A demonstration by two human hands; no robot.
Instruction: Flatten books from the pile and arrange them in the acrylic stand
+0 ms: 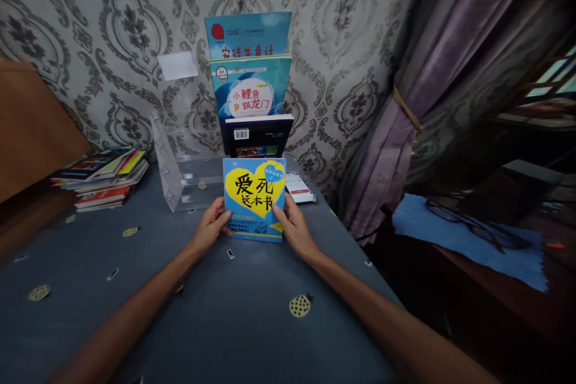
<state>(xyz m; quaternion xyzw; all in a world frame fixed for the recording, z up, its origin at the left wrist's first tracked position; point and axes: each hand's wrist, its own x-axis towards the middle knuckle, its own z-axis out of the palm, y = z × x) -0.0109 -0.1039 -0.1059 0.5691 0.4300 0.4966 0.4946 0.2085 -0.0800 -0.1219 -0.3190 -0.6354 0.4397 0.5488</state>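
A small blue book [252, 229] with a yellow heart on its cover is upright between my two hands. My left hand [215, 220] grips its left edge, thumb on the front cover. On the opposite edge, my right hand [292, 225] holds it the same way. Just behind stands a black book [261, 136] with a barcode on its back. Above and behind that rise a blue-green book [252, 93] with a white oval and a taller teal book [249, 30]. A clear stepped display stand [168, 162] shows to their left.
Several books lie in a pile [110, 174] at the left by a wooden panel [36, 126]. A phone-like device [299, 188] with a lit screen lies behind my right hand. Glasses on a blue cloth [472, 240] rest at the right, past a tied purple curtain [396, 96].
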